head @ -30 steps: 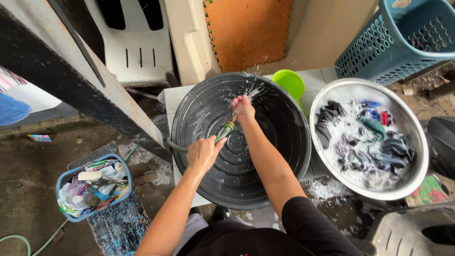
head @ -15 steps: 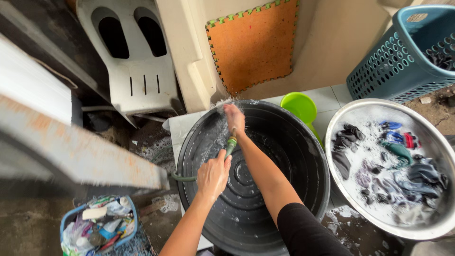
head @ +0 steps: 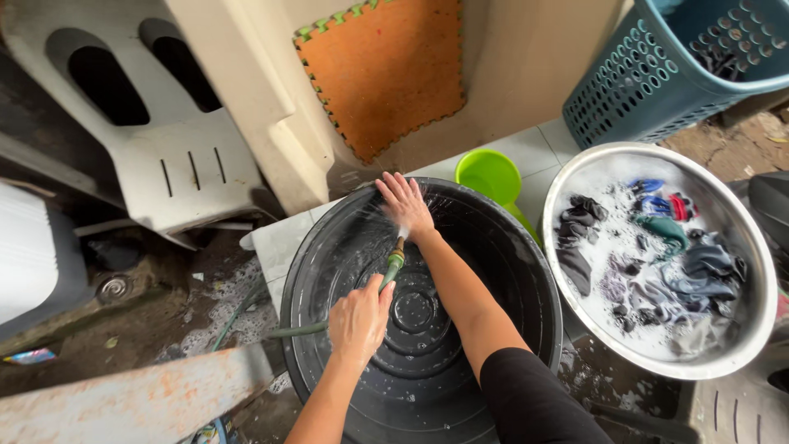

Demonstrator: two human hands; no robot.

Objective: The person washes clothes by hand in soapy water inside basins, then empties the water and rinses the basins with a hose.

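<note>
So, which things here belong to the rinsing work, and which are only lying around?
In use:
left hand
green hose
right hand
black tub

Lying about:
metal basin of soapy clothes
green bowl
blue basket
orange mat

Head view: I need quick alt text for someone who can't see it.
A person's left hand grips a green garden hose, spraying water onto the right hand, which presses the inner far wall of a large round black plastic tub. Beside it sit a metal basin of soapy clothes, a lime green bowl and a teal laundry basket.
</note>
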